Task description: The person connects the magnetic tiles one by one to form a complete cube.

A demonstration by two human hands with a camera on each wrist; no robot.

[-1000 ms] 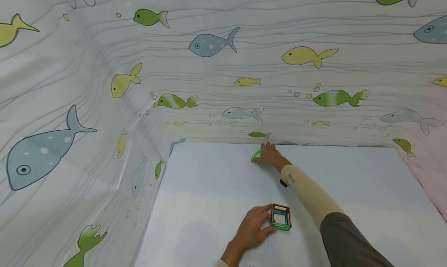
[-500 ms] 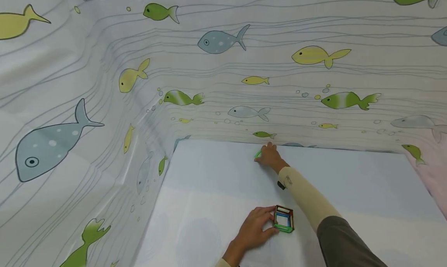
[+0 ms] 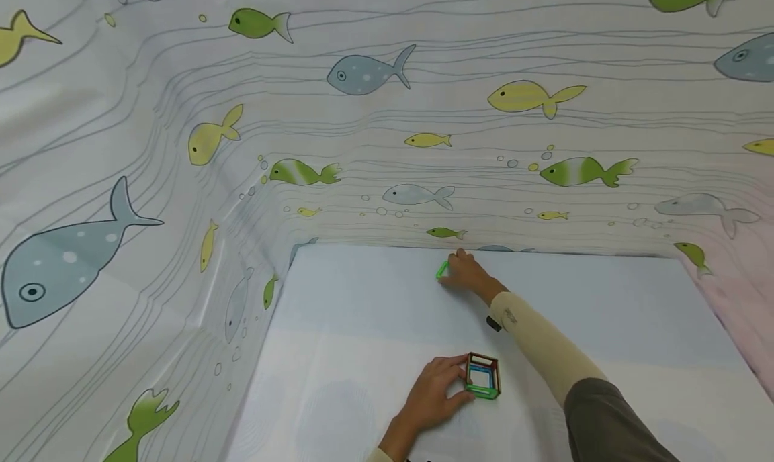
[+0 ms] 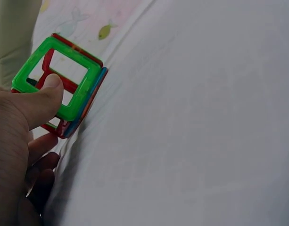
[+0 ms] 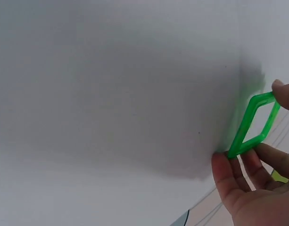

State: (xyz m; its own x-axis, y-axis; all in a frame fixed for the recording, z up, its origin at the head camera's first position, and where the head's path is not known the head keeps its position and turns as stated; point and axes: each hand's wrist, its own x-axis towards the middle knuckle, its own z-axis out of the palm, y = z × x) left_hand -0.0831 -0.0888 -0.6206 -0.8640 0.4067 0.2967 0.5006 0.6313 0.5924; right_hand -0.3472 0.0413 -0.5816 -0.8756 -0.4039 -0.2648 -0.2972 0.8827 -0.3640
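Note:
A small open-framed cube of magnetic tiles (image 3: pixel 482 393), with green, red and blue edges, stands on the white surface near the front. My left hand (image 3: pixel 432 391) holds it from the left side. In the left wrist view the thumb lies on its green square face (image 4: pixel 86 89), with other fingers partly hidden behind and below. Far out at the back edge, my right hand (image 3: pixel 468 274) pinches a single green square magnetic tile (image 5: pixel 243 125). The right wrist view shows this tile tilted, thumb at one end and fingers at the other, close to the white surface.
The white tabletop (image 3: pixel 363 301) reaches back to a wall sheet (image 3: pixel 363 123) printed with fish, which also runs down the left side. A small black object (image 3: pixel 494 323) sits under the right sleeve at the wrist. Pink cloth (image 3: pixel 740 267) shows at the right.
The head view shifts slightly right, then back. In the right hand the green tile turns a little, showing more of its open middle. The left hand and cube stay in place.

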